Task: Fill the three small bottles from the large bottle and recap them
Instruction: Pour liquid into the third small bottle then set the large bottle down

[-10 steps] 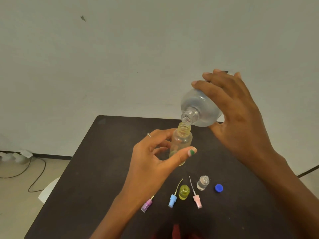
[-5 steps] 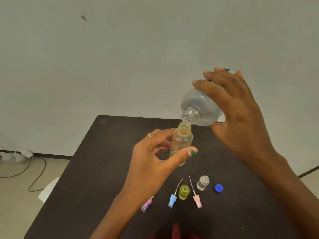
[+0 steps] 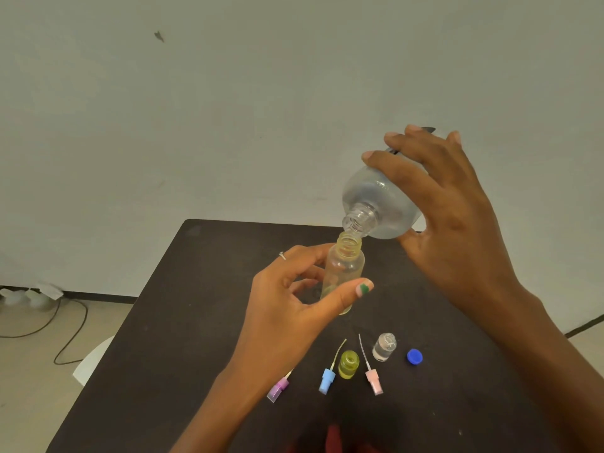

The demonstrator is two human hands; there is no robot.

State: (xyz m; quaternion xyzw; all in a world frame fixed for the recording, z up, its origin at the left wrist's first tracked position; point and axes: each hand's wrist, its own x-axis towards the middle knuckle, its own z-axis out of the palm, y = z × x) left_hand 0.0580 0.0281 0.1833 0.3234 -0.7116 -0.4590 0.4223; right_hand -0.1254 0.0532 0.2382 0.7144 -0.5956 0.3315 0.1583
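Right hand (image 3: 457, 223) grips large bottle (image 3: 382, 207) tipped neck-down, mouth at the open neck of a small bottle (image 3: 343, 273) held upright by left hand (image 3: 287, 308) above the dark table (image 3: 196, 322). Below small bottle: yellow bottle (image 3: 348, 364), clear bottle (image 3: 384, 347), blue cap (image 3: 414, 357), three spray tops.

Soft, even, rather dim light fills the view; shadows are faint. The wall (image 3: 228, 109) looks greenish-grey. Wide-angle bending shows at the edges; focus is fairly sharp.

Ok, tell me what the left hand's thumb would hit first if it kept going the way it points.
Probably nothing soon: the left hand grips the small bottle, and beyond its thumb only bare table shows. Depth is unclear.
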